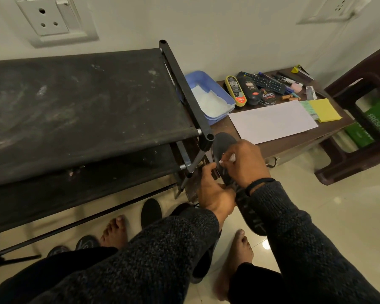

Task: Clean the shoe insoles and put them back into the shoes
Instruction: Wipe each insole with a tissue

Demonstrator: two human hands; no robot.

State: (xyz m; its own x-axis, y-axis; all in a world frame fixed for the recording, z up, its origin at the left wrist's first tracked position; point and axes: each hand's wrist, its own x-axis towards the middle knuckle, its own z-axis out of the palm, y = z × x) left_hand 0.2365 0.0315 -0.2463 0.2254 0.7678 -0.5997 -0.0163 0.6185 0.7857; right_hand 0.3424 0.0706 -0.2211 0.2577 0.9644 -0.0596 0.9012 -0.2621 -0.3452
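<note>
At six o'clock from the paper sheet (272, 121), the left hand (213, 194) grips the dark insole (223, 145); the right hand (244, 163) pinches a white wipe (230, 158) against it. Likely light and floppy, best held mid-length.

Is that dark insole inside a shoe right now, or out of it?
Out. The insole is held bare above the floor: the left hand grips it while the right hand rubs it with a white wipe.

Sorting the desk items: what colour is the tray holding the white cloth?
Light blue tray, seen in the head view, beside the rack.
</note>
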